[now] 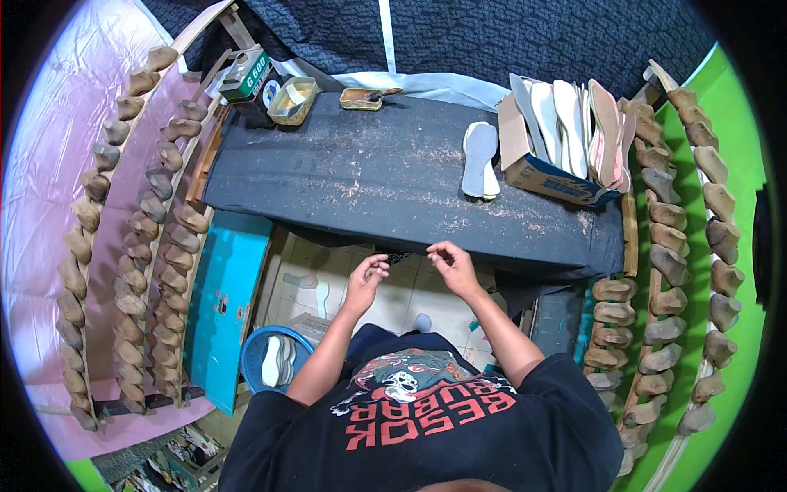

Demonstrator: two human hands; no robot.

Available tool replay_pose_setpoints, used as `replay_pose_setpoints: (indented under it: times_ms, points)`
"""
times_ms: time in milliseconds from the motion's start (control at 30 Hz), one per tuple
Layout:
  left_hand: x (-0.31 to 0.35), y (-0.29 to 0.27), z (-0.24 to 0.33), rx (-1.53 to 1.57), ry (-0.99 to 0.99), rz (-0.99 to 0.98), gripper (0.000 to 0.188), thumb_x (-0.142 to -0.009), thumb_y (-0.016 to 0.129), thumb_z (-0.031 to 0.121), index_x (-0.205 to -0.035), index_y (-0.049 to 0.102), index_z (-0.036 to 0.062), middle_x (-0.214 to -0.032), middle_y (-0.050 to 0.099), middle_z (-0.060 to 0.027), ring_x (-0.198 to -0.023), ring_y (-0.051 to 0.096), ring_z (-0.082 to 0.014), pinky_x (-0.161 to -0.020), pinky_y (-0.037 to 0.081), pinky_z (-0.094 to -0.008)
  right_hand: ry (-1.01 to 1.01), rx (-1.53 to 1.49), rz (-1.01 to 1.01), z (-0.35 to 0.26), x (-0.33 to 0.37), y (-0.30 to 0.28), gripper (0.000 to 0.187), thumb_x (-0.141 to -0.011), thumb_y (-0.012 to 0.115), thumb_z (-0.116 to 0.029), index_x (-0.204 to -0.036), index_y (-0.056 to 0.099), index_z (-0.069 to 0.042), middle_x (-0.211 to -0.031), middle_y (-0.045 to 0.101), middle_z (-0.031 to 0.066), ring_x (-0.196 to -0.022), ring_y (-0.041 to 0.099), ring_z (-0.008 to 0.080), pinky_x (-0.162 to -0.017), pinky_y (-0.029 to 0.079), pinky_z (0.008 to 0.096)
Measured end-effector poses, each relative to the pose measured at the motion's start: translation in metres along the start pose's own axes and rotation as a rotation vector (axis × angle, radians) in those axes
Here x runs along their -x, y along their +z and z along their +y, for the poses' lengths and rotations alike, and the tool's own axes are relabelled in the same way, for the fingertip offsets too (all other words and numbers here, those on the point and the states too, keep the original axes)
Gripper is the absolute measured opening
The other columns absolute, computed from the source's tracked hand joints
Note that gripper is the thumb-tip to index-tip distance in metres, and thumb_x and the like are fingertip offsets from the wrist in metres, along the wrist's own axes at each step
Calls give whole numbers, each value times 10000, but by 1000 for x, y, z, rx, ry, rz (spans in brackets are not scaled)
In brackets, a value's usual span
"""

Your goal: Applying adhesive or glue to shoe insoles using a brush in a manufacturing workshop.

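Observation:
My left hand (366, 281) is raised at the near edge of the cloth-covered table, its fingers curled together toward the right. Level with it, my right hand (451, 267) has thumb and fingertips drawn together, pointing left. The hands are apart from each other. Whatever either one pinches, if anything, is too small to make out. A small dark speckled patch (398, 257) shows between them under the table edge; I cannot tell what it is. Farther off on the table lie a grey insole and a pale one (478, 164), overlapping.
Shavings litter the dark tabletop (328, 156). A cardboard box (553, 176) of upright insoles stands at the right; a tin can (248, 82) and two small trays (293, 102) sit at the back left. Wooden shoe lasts (131, 303) line racks both sides. A blue basin (249, 361) holds insoles.

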State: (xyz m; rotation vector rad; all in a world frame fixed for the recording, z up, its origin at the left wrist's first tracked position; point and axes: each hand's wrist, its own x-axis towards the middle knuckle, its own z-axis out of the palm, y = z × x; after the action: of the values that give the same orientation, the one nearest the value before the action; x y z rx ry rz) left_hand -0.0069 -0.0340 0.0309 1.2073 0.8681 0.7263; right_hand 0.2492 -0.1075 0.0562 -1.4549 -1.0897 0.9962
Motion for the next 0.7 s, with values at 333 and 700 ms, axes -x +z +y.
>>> replay_pose_setpoints:
  times_ms: [333, 700]
  points:
    - [-103, -22, 47, 61, 49, -59, 336, -1043, 531, 115, -1364, 575, 29, -1140, 644, -48, -978, 639, -120, -881, 517, -283, -64, 43, 154, -23, -30, 11, 128, -973, 625, -36, -1080, 691, -11, -972, 717, 58, -869, 673, 104, -748, 524, 259]
    - [-199, -22, 71, 153, -45, -378, 328, -1036, 502, 59, -1354, 568, 14, -1163, 637, -73, -1008, 652, -147, -906, 533, -300, -81, 270, 421, -83, -116, 10, 121, -954, 636, 1, -1063, 688, -7, -950, 724, 45, -841, 651, 94, -757, 513, 259]
